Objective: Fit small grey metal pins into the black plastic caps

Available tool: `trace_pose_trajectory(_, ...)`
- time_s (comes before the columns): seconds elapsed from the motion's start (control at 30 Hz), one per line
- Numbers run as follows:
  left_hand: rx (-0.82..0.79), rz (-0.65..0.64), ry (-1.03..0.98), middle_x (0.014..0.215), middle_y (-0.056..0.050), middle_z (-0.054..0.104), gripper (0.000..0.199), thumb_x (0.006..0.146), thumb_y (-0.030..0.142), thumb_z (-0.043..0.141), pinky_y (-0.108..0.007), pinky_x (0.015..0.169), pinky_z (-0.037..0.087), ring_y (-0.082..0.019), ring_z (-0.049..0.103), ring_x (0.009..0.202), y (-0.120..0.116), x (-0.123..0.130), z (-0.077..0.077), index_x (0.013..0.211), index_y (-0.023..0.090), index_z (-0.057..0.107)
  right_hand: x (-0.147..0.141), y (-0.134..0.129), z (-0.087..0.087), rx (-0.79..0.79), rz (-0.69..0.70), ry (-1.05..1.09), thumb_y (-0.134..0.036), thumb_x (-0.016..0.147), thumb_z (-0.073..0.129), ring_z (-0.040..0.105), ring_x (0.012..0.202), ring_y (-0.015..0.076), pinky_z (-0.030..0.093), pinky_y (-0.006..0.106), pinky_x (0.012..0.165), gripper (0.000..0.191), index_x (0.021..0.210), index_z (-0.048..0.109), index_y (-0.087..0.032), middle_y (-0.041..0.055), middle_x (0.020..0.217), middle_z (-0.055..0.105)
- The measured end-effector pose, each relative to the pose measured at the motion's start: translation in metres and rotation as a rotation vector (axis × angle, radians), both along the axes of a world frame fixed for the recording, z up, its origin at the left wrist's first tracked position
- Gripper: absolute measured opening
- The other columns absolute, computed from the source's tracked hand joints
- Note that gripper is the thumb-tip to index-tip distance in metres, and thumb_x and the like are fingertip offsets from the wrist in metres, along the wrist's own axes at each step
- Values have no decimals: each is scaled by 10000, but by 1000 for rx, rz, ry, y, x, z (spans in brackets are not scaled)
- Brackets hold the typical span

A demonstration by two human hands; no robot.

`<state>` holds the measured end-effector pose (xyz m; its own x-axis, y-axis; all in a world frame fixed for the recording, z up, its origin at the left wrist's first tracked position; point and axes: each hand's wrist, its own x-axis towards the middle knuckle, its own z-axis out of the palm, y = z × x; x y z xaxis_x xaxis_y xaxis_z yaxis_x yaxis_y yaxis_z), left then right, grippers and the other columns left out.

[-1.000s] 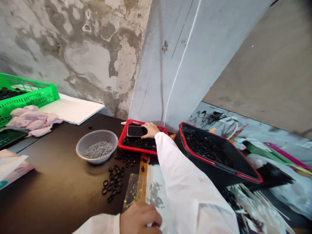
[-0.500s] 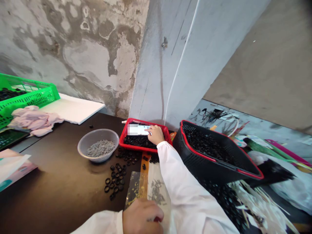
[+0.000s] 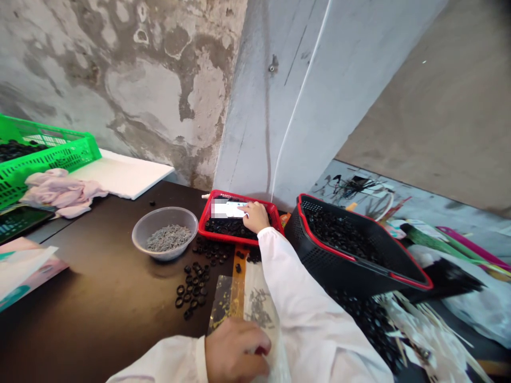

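Observation:
My right hand (image 3: 255, 217) reaches over the black table with a fingertip on the lit screen of a phone (image 3: 227, 209). The screen's content is blurred. The phone lies in a red tray (image 3: 239, 194), on top of black rubber rings (image 3: 227, 227). At the bottom, my left hand (image 3: 235, 351) has curled fingers on a clear plastic bag (image 3: 259, 311) holding grey screws. An orange ruler (image 3: 238, 282) lies beside the bag, close to loose black rings (image 3: 191, 284) on the table.
A clear bowl (image 3: 143, 246) of grey screws stands left of the tray. A black basket with a red rim (image 3: 319, 239) full of rings stands right. Behind lie a green crate (image 3: 48, 162), a white board (image 3: 128, 175) and a pink cloth (image 3: 64, 191).
The phone's screen has gone from dark to lit, and my right hand has shifted onto it. The whole view has shifted slightly.

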<state>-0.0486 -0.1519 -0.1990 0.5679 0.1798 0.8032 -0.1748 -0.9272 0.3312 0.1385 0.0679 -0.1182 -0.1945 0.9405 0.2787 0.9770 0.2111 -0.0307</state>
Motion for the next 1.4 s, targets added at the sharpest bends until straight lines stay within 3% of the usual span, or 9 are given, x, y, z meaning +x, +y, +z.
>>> trace_pose_trajectory(0.23, 42, -58, 143, 898, 2, 654, 134, 964, 293, 491, -254, 662, 386, -135, 590, 786, 4, -6, 1, 905, 252, 604, 3, -2, 4, 31, -80, 59, -101, 838, 545, 562, 1062, 266, 402, 391, 974, 485, 1273, 693, -257, 92, 1125, 703)
trace_pose_trajectory(0.4, 49, 2, 144, 913, -18, 665, 144, 939, 231, 508, -273, 727, 429, -154, 608, 823, 4, -7, 6, 1030, 260, 615, -1, -17, 26, 75, -112, 135, -201, 956, 474, 607, 1100, 239, 442, 346, 971, 416, 1338, 636, -230, 80, 1206, 706)
trace_pose_trajectory(0.53, 33, 63, 115, 899, -7, 685, 113, 957, 308, 555, -291, 814, 436, -161, 611, 885, 4, -5, 8, 1014, 278, 648, -6, -58, 51, 78, -81, 186, -355, 1033, 410, 692, 978, 179, 491, 279, 851, 351, 1260, 675, -320, -15, 1001, 777)
trace_pose_trajectory(0.67, 67, -3, 112, 799, 22, 678, 97, 956, 359, 599, -277, 733, 408, -136, 582, 782, 5, -5, 6, 959, 290, 667, 2, -124, 57, 45, 73, 282, -314, 1007, 498, 722, 928, 150, 498, 248, 852, 283, 1178, 723, -328, -25, 974, 792)
trace_pose_trajectory(0.83, 17, 224, 210, 860, -13, 673, 90, 947, 299, 591, -286, 691, 424, -170, 576, 790, 10, -3, 5, 963, 257, 669, 18, -197, 15, -149, 174, 283, -336, 938, 626, 710, 962, 182, 510, 276, 868, 181, 1032, 781, -340, -2, 1003, 786)
trace_pose_trajectory(0.97, -126, 446, 520, 1025, -80, 666, 538, 763, 570, 753, -332, 741, 516, -249, 636, 902, 24, -6, 1, 1155, 217, 645, 28, -219, -32, -254, 118, 346, -291, 870, 715, 699, 964, 208, 528, 304, 863, 256, 1121, 756, -318, 38, 1055, 758)
trace_pose_trajectory(1.03, -173, 446, 605, 1034, -65, 674, 512, 774, 545, 757, -324, 754, 533, -243, 666, 897, 30, -8, -2, 1164, 230, 653, 31, -220, -48, -253, 97, 446, -272, 862, 724, 698, 900, 194, 541, 298, 835, 279, 1138, 748, -303, 42, 1055, 741)
trace_pose_trajectory(1.17, -229, 409, 652, 980, -23, 698, 238, 885, 370, 688, -268, 746, 536, -192, 695, 855, 36, -12, -4, 1100, 268, 706, 34, -219, -61, -263, 111, 570, -208, 850, 729, 691, 825, 173, 553, 289, 808, 235, 1071, 770, -276, 42, 1019, 723)
trace_pose_trajectory(1.4, -264, 352, 575, 955, -23, 706, 201, 971, 322, 567, -222, 754, 528, -148, 690, 844, 39, -16, -7, 1044, 258, 743, 31, -221, -65, -226, 94, 536, -197, 848, 731, 694, 925, 187, 532, 300, 872, 160, 984, 786, -262, 42, 998, 742)
